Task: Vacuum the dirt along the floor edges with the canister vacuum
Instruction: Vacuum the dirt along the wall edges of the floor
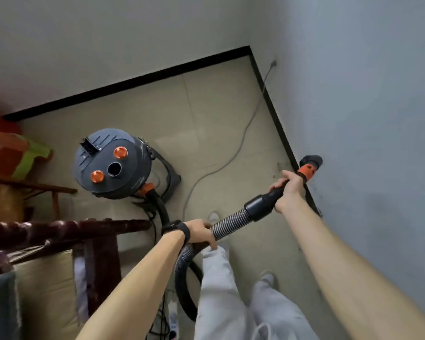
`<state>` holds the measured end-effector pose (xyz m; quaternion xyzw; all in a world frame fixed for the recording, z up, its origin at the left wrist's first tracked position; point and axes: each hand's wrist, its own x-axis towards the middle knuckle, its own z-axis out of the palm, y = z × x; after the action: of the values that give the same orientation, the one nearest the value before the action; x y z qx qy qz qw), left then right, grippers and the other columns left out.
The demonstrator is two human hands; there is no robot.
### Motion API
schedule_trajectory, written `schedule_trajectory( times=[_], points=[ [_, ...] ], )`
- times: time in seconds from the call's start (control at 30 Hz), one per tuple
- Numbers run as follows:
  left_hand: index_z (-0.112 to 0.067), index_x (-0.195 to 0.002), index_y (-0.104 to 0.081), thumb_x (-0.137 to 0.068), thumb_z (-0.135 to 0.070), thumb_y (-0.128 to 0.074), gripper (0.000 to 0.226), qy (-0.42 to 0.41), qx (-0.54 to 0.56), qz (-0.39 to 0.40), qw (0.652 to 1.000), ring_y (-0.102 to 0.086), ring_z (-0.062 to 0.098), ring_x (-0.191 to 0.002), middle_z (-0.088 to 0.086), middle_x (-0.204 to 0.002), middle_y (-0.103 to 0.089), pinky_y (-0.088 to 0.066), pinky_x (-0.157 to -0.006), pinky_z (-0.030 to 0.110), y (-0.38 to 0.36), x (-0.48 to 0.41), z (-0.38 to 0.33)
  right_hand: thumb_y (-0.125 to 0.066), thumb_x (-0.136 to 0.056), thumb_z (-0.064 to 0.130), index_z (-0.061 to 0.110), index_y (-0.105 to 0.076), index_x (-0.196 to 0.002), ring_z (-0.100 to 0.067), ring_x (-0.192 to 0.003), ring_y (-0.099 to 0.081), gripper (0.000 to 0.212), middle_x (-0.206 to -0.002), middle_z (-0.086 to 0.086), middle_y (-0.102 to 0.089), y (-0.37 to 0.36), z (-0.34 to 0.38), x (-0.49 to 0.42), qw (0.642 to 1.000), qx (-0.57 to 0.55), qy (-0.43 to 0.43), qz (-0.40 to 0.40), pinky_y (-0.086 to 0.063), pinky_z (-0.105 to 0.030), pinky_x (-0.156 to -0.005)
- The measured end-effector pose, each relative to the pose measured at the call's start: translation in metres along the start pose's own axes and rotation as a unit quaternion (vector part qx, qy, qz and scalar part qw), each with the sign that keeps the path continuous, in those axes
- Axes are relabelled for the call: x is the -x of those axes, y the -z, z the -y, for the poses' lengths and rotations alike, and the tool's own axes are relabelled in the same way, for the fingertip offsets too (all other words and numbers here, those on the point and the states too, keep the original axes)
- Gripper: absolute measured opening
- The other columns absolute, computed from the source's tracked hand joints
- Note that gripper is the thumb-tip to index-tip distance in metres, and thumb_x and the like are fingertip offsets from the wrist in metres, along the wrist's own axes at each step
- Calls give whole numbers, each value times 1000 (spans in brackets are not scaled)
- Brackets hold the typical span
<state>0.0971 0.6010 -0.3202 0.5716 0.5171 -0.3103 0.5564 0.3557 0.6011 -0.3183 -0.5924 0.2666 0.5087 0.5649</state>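
A grey canister vacuum (113,165) with orange caps stands on the beige tiled floor (206,114), left of centre. Its ribbed hose (227,224) loops from the canister's base up to my hands. My left hand (201,233), with a black watch on the wrist, grips the ribbed hose. My right hand (288,190) grips the black wand just behind its orange collar. The round black brush nozzle (310,161) sits against the black baseboard (280,128) at the foot of the right wall. Dark specks of dirt (277,168) lie on the floor beside it.
A grey power cord (241,143) runs across the floor to a wall socket (273,63). Dark wooden furniture (66,229) and cloths crowd the left side, with red and green plastic items (15,153) behind. My legs in grey trousers (231,295) stand below.
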Motion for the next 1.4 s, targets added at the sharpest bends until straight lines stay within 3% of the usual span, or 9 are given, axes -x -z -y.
schedule_trajectory(
  times=[0.07, 0.13, 0.3, 0.5, 0.67, 0.8, 0.9, 1.07, 1.4],
  points=[
    [-10, -109, -64, -63, -38, -81, 57, -32, 4, 19, 999, -65, 27, -100, 10, -108, -69, -54, -92, 42, 2, -28, -20, -64, -90, 10, 17, -44, -69, -10, -32, -34, 30, -46, 6, -42, -17, 6, -22, 999, 1, 29, -14, -34, -16, -40],
    [-12, -112, -62, -69, -44, -81, 57, -49, -40, 30, 998, -64, 28, -102, 9, -110, -68, -53, -91, 39, 10, -63, -35, -62, -87, 6, 16, -45, -67, -10, -32, -33, 28, -48, 6, -43, -34, 5, -47, 998, 13, 51, -31, -33, -16, -40],
    [-24, -120, -50, -69, -38, -80, 60, -148, 25, -60, 987, -62, 24, -96, -2, -103, -63, -48, -78, 31, 46, -144, -78, -56, -80, 2, 17, -41, -64, -12, -37, -37, 26, -51, 5, -42, -64, -6, -107, 994, -39, 80, -71, -37, -18, -44],
    [-26, -101, -45, -69, -32, -69, 40, -200, -42, -71, 976, -56, 24, -76, 0, -92, -59, -45, -61, 34, 41, -260, -104, -53, -85, 4, 15, -40, -65, -15, -40, -40, 26, -52, 2, -41, -60, -45, -216, 993, -59, 61, -84, -41, -25, -47],
    [-32, -97, -44, -68, -34, -63, 34, -210, -136, -78, 965, -60, 28, -75, -1, -88, -58, -48, -58, 34, 30, -383, -71, -60, -86, 7, 10, -50, -67, -20, -43, -53, 22, -53, -3, -51, -29, -82, -342, 996, -51, 7, -78, -49, -26, -49],
    [-33, -103, -48, -72, -32, -67, 36, -197, -221, -95, 950, -57, 23, -75, -5, -88, -51, -46, -61, 32, 31, -476, -29, -70, -89, 21, 11, -60, -90, -28, -56, -70, 14, -66, -5, -65, -1, -112, -437, 991, -110, -24, -75, -58, -35, -65],
    [-36, -99, -44, -73, -31, -66, 34, -192, -258, -99, 942, -54, 22, -73, -8, -86, -47, -46, -61, 32, 31, -534, -3, -72, -92, 24, 15, -53, -100, -22, -49, -61, 22, -61, -5, -59, 9, -135, -501, 984, -152, -34, -87, -57, -31, -59],
    [-34, -100, -41, -76, -30, -63, 33, -177, -292, -135, 930, -49, 20, -70, -9, -85, -44, -49, -62, 34, 25, -603, 36, -69, -93, 14, 14, -50, -93, -18, -41, -46, 19, -53, -2, -48, -1, -178, -579, 990, -83, -46, -108, -50, -26, -47],
    [-36, -94, -44, -79, -63, -46, 32, -235, -381, -197, 872, -49, 16, -61, -13, -69, -43, -35, -56, 29, 23, -698, 67, -62, -75, 0, 14, -48, -79, -18, -39, -43, 20, -54, -2, -47, -8, -214, -671, 996, -69, 20, -48, -45, -27, -48]
  ],
)
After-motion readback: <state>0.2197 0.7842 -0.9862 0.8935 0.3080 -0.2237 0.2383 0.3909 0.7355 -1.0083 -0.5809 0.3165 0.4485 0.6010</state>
